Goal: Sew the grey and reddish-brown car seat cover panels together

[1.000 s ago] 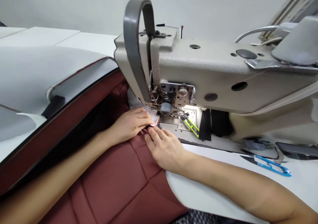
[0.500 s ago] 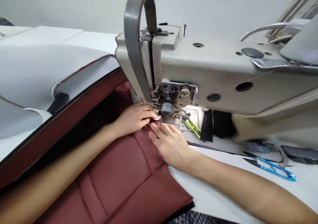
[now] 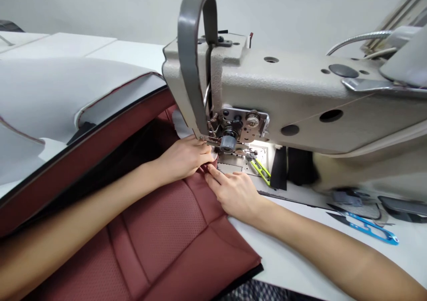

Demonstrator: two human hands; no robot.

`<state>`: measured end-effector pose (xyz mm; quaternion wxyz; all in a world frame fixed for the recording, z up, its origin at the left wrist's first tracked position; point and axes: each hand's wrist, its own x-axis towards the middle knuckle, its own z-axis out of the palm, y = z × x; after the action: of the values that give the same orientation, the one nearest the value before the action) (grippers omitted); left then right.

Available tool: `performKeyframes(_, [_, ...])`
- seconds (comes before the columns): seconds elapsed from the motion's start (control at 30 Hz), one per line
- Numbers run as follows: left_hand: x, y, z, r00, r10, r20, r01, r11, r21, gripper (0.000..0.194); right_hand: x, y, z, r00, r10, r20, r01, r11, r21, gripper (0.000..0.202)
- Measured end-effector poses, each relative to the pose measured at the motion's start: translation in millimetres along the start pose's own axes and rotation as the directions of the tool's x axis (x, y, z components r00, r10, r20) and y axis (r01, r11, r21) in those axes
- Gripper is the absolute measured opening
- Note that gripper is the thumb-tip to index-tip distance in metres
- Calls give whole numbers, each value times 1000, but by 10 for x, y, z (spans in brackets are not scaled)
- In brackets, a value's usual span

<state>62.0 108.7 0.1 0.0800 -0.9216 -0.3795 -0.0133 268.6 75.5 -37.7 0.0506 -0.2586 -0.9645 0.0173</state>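
1. The left hand pinches the edge of the maroon perforated cover, its fingertips close beside the sewing machine's stitching area.
2. The right hand is partly open, fingers gently bent, fingertips touching the cover's gathered edge; whether they grip is unclear.
3. The cover spreads mainly toward 7 o'clock from the left hand, 8 from the right.
4. From the right hand, the stitching area lies at 12 o'clock, yellow-green snips at 2, blue snips between 3 and 4.
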Motion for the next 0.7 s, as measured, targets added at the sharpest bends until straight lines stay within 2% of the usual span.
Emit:
performKeyframes(0.2, [50, 91, 57, 996, -39, -83, 45, 996, 71, 21, 36, 76, -32, 999, 51, 11, -51, 998, 21, 51])
performKeyframes(0.3, [60, 58, 78, 997, -49, -57, 54, 996, 75, 22, 52, 117, -24, 998, 65, 14, -66, 997, 34, 50])
performKeyframes(0.4, [46, -25, 113, 997, -77, -19, 77, 997, -16, 25, 55, 143, -7, 999, 44, 17, -45, 999, 24, 48])
performKeyframes(0.57, [33, -199, 151, 950, -311, -33, 293, 923, -251, 25, 46, 151, -11, 998, -29, 63, 27, 999, 33, 46])
performKeyframes(0.63, [44, -216, 127, 953, -303, -8, 288, 914, -287, 27, 50, 144, -31, 996, -38, 85, 34, 998, 51, 48])
performKeyframes(0.7, [59, -171, 89, 976, -219, -21, 207, 946, -250, 27, 60, 134, -52, 995, -27, 94, 20, 997, 73, 48])
